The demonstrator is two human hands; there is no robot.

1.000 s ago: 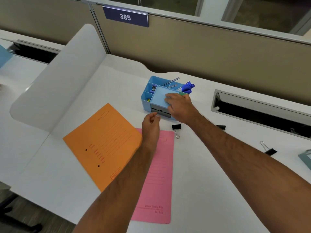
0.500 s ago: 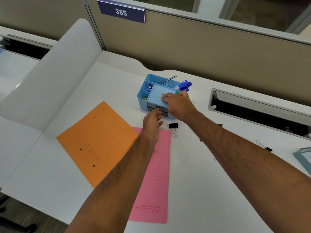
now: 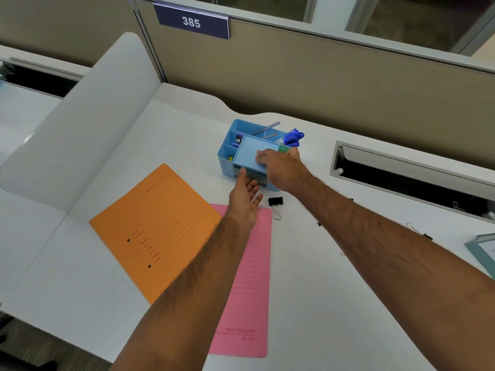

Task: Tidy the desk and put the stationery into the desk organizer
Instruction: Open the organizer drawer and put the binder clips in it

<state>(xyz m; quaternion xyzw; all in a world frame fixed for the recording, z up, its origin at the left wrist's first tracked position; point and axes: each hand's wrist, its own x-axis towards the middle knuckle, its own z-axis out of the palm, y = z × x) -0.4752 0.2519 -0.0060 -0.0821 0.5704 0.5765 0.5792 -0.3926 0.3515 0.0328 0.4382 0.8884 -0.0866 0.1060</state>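
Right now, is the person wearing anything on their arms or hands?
No. The left hand and right hand are bare, with no gloves, rings or watch to be seen. Both forearms are bare and hairy, with no sleeve in view as far as the picture's edge.

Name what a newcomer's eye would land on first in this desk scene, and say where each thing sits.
Two bright folders lie near the desk's front: the orange folder to the left, overlapping the pink folder. Behind them stands the blue desk organizer, with the right hand on it and the left hand open before it.
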